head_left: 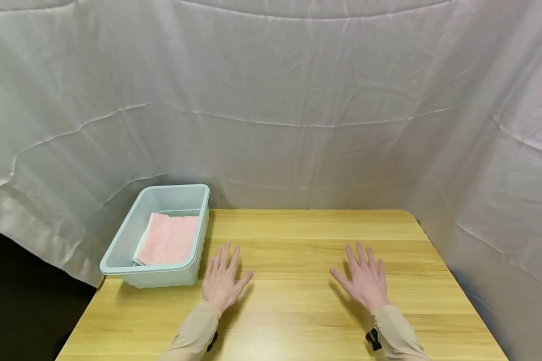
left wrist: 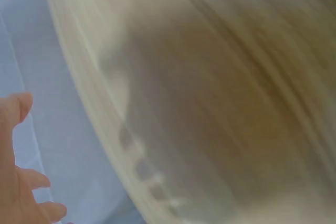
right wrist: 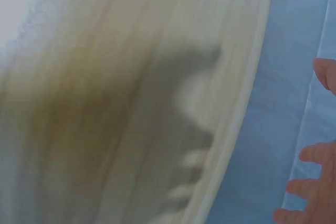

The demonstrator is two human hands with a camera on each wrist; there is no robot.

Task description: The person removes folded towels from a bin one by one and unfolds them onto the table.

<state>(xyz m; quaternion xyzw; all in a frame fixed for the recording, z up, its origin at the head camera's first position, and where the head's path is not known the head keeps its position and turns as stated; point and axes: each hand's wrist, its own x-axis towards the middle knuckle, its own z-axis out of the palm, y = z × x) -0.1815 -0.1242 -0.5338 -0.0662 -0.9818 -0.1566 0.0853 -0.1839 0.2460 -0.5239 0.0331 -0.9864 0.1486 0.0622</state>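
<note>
In the head view my left hand [head_left: 221, 285] is held over the wooden table [head_left: 293, 321], fingers spread and nothing in them. It is just right of a pale blue plastic bin [head_left: 191, 271]. Folded pink cloth [head_left: 169, 239] lies inside the bin, with a white edge showing along its left side. Over the right part of the table my right hand [head_left: 365, 284] also has its fingers spread and holds nothing. The left wrist view shows the left hand [left wrist: 21, 182] above its shadow on the tabletop. In the right wrist view the right hand [right wrist: 317, 187] appears at the edge.
The bin stands at the table's back left corner, close to a grey-white curtain [head_left: 298, 150] that hangs behind the table and along its right side. A dark area [head_left: 22, 296] lies beyond the table's left edge. A dark strap piece [head_left: 373, 339] is at the right wrist.
</note>
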